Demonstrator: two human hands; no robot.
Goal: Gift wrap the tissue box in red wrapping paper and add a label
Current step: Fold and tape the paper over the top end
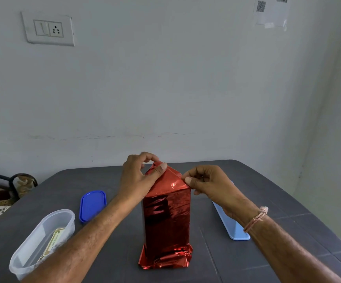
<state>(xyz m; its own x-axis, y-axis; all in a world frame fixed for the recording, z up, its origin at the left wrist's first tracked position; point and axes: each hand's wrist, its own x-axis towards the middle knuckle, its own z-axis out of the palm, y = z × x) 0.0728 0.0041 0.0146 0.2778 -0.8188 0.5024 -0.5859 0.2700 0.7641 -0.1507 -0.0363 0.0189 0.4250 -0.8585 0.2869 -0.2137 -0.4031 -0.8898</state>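
Head view: both hands, left hand [138,176] and right hand [208,182], pinch top folds of foil-wrapped box [166,219]; light, slippery, creases easily, grip at corners

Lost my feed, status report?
Left hand pinching top fold of wrapped box. Right hand pinching the right corner. Box upright on table. Nothing in the way.

The tissue box [166,221] stands upright on end on the dark surface [247,252], fully covered in shiny red wrapping paper [168,185]. The paper is crumpled at the base and folded into a peaked flap at the top. A label [53,241] lies inside a clear tub.
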